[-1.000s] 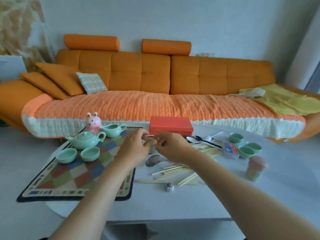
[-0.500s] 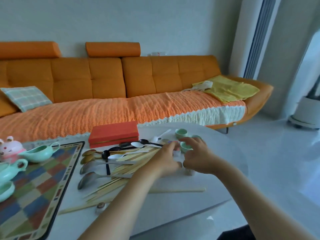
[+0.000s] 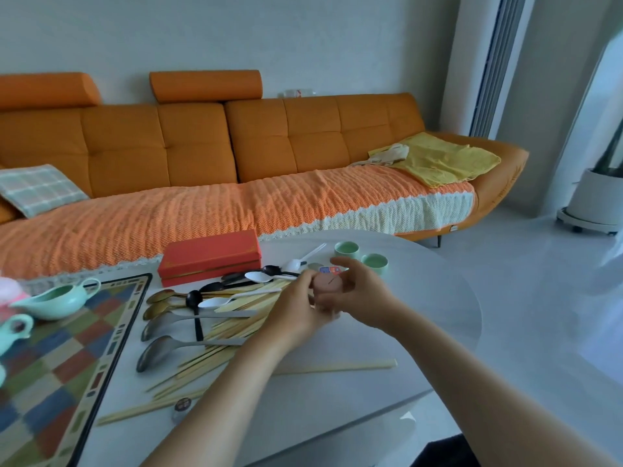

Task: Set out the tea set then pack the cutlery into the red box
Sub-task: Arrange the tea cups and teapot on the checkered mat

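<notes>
Left hand [image 3: 296, 306] and right hand [image 3: 359, 294] together, both curled round pink canister [image 3: 326, 284], probably lifting it clear of the cutlery [image 3: 153, 353]; red box [image 3: 209, 254] closed.

Orange sofa [image 3: 236, 146] against pale wall [image 3: 303, 38]

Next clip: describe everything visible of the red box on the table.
The red box is flat and rectangular, card-like, with thin gold trim on the lid and a seam between lid and base. It is shut, lying flat on the white table near its far edge, behind the spoons, right of the checked mat. Neither hand touches it: left hand and right hand hold a small pink jar.
</notes>
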A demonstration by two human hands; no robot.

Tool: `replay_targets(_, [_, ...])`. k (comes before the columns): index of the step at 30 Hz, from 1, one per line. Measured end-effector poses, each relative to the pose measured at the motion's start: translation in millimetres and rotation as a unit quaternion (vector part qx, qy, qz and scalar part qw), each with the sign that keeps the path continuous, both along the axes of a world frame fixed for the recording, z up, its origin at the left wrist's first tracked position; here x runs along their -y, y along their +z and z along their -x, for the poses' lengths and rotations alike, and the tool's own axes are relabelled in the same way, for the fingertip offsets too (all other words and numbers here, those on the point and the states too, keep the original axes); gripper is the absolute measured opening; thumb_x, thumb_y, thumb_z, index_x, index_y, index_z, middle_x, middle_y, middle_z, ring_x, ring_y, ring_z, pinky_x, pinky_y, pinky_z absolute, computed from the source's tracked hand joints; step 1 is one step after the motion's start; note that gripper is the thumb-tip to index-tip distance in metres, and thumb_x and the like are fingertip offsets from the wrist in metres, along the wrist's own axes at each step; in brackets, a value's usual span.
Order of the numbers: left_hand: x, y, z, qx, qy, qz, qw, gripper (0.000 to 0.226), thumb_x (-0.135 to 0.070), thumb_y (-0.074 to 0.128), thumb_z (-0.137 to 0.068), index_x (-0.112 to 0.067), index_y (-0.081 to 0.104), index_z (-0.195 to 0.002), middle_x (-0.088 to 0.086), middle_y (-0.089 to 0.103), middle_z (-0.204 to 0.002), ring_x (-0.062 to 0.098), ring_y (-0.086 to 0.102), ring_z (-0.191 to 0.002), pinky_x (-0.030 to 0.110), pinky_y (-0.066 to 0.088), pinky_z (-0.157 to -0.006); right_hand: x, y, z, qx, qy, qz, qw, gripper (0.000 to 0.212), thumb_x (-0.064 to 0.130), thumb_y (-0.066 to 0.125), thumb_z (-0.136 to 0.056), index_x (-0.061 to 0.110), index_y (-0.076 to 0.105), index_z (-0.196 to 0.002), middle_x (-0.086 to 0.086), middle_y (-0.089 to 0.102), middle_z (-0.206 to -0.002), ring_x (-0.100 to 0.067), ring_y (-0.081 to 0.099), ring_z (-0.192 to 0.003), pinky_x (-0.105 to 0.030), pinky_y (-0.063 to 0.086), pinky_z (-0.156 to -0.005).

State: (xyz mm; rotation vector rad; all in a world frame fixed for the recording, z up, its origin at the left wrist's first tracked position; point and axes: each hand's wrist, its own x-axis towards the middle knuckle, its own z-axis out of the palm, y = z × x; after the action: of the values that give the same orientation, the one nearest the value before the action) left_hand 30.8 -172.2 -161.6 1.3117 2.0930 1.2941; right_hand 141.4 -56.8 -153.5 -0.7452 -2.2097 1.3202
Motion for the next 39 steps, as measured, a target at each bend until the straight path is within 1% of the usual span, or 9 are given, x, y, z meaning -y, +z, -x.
replay_targets(7, [59.8, 21.8, 30.4, -0.02, 0.066, -0.041, 0.997, 0.043, -0.029, 0.079, -0.072, -0.036, 0.063, -0.111, -0.015, 0.065, -0.106, -0.003, 0.066, -0.081, 0.011, 0.047, -0.064, 50.0, 9.8, 45.2, -0.021, 0.052, 0.007, 0.998, 0.044, 0.027, 0.078, -0.075, 0.028, 0.064, -0.116, 0.009, 0.07, -0.103, -0.009, 0.067, -0.093, -0.028, 0.056, -0.078])
replay_targets(11, [109.0, 33.2, 61.4, -0.059, 0.09, -0.023, 0.994, 0.045, -0.045, 0.076, -0.071, -0.044, 0.061, -0.113, -0.019, 0.064, -0.112, -0.005, 0.061, -0.095, 0.018, 0.05, -0.076, 87.5, 15.0, 84.6, -0.029, 0.084, -0.014, 0.996, 0.038, 0.025, 0.081, -0.075, 0.025, 0.068, -0.11, 0.009, 0.073, -0.099, -0.011, 0.069, -0.089, -0.033, 0.058, -0.08])
replay_targets(18, [191.0, 43.6, 142.0, -0.062, 0.129, 0.078, 0.987, 0.047, -0.03, 0.067, -0.088, -0.039, 0.051, -0.132, -0.019, 0.056, -0.119, 0.005, 0.053, -0.107, 0.022, 0.043, -0.081, 155.0, 26.7, 174.3, -0.016, 0.146, -0.048, 0.988, 0.041, 0.031, 0.085, -0.071, 0.026, 0.068, -0.109, 0.012, 0.072, -0.096, -0.006, 0.067, -0.088, -0.029, 0.058, -0.08])
replay_targets(21, [216.9, 37.7, 186.7, -0.135, 0.21, 0.104, 0.963, 0.045, -0.016, 0.055, -0.092, -0.028, 0.052, -0.135, -0.005, 0.054, -0.133, 0.014, 0.051, -0.117, 0.027, 0.043, -0.09, 179.5, 30.8, 213.7, -0.005, 0.166, -0.06, 0.984, 0.043, 0.029, 0.084, -0.072, 0.026, 0.067, -0.111, 0.013, 0.07, -0.098, -0.007, 0.066, -0.09, -0.026, 0.057, -0.077])
replay_targets(25, [241.8, 34.6, 236.8, -0.25, 0.279, 0.163, 0.913, 0.049, -0.019, 0.054, -0.094, -0.023, 0.047, -0.142, 0.001, 0.046, -0.144, 0.024, 0.037, -0.134, 0.041, 0.036, -0.107, 200.5, 26.6, 262.0, 0.021, 0.167, -0.048, 0.985, 0.042, 0.024, 0.08, -0.075, 0.024, 0.064, -0.114, 0.006, 0.068, -0.102, -0.02, 0.068, -0.085, -0.038, 0.061, -0.069])
replay_targets(27, [250.5, 36.7, 254.8, -0.301, 0.289, 0.198, 0.887, 0.053, -0.017, 0.051, -0.092, -0.022, 0.043, -0.145, 0.003, 0.044, -0.146, 0.026, 0.035, -0.133, 0.04, 0.034, -0.106, 206.0, 23.3, 281.8, 0.031, 0.161, -0.024, 0.986, 0.042, 0.019, 0.078, -0.078, 0.022, 0.061, -0.116, 0.001, 0.065, -0.101, -0.024, 0.064, -0.072, -0.041, 0.059, -0.058])
replay_targets(30, [256.3, 33.5, 273.2, -0.321, 0.284, 0.238, 0.872, 0.057, -0.015, 0.048, -0.092, -0.019, 0.037, -0.148, 0.005, 0.04, -0.148, 0.027, 0.033, -0.134, 0.039, 0.032, -0.106, 207.6, 16.5, 306.4, 0.048, 0.153, -0.033, 0.987, 0.039, 0.02, 0.074, -0.083, 0.023, 0.056, -0.118, 0.003, 0.063, -0.101, -0.016, 0.057, -0.064, -0.027, 0.048, -0.045])
replay_targets(34, [256.5, 26.4, 291.5, -0.328, 0.278, 0.247, 0.868, 0.055, -0.003, 0.047, -0.089, -0.018, 0.047, -0.142, 0.007, 0.046, -0.144, 0.028, 0.041, -0.131, 0.041, 0.039, -0.104, 207.3, 6.1, 332.0, 0.054, 0.144, -0.047, 0.987, 0.048, 0.02, 0.074, -0.084, 0.019, 0.054, -0.127, 0.009, 0.06, -0.098, -0.008, 0.057, -0.07, -0.019, 0.043, -0.052])
replay_targets(39, [254.3, 24.2, 301.3, -0.321, 0.291, 0.258, 0.863, 0.044, 0.004, 0.049, -0.087, -0.018, 0.067, -0.121, 0.01, 0.062, -0.116, 0.03, 0.057, -0.104, 0.04, 0.052, -0.081, 205.6, -6.0, 350.6, 0.065, 0.142, -0.084, 0.984, 0.047, 0.017, 0.073, -0.082, 0.016, 0.054, -0.125, 0.005, 0.06, -0.099, -0.015, 0.061, -0.091, -0.019, 0.043, -0.063])
